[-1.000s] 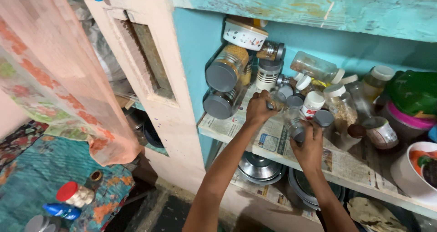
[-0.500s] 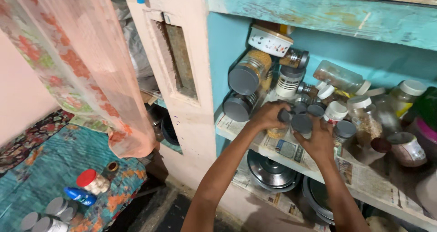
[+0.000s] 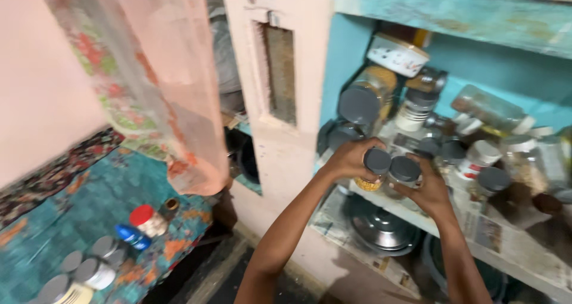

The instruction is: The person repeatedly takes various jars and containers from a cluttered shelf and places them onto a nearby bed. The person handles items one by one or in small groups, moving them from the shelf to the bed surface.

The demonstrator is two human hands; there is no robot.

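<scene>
A small grey-lidded jar of yellow grains is clamped in the grip of the left hand; a second grey-lidded jar is clasped by the right hand. Both jars are held side by side, touching, at the near edge of the paper-lined shelf, in front of crowded jars

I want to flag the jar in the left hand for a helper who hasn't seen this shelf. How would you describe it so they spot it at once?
Start at the blue shelf lined with newspaper, crowded with jars. At its front edge two hands hold jars side by side; the left hand grips the small jar. Both have dark grey lids, but this one shows yellow contents below the lid, unlike the clear jar in the right hand.
</scene>
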